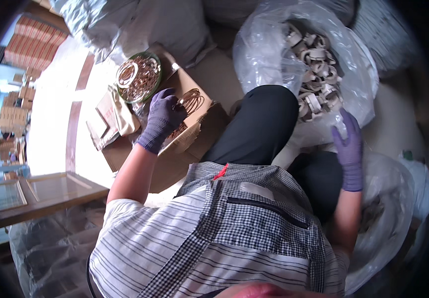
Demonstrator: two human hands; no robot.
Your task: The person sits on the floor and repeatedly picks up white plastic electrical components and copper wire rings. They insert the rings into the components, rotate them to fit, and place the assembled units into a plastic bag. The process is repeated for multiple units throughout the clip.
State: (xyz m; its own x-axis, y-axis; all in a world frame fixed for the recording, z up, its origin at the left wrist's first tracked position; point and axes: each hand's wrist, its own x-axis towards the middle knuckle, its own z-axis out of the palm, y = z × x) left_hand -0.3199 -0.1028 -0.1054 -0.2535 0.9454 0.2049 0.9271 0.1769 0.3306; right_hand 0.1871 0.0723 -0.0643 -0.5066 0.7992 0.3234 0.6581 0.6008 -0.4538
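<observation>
My left hand (165, 116), in a purple knit glove, is closed over a cardboard box (194, 131). From its fingers fans out a bunch of thin copper-brown loops (192, 101); I cannot tell whether they are wire or rubber. More such loops lie in the box below the hand. Beside it, a green-rimmed round dish (159, 74) is heaped with similar loops, a pale ring (127, 74) on top. My right hand (348, 141), gloved alike, has its fingers spread and holds nothing. It hovers by the edge of a clear plastic bag (259, 54) filled with off-white curved, ring-like pieces (319, 74).
A folded beige cloth (123, 111) lies left of the box. Large pale sacks (160, 30) stand at the far side. Another clear bag (391, 208) sits at my right. A wooden-framed glass panel (50, 191) is at the left, with stacked cartons (13, 114) farther off.
</observation>
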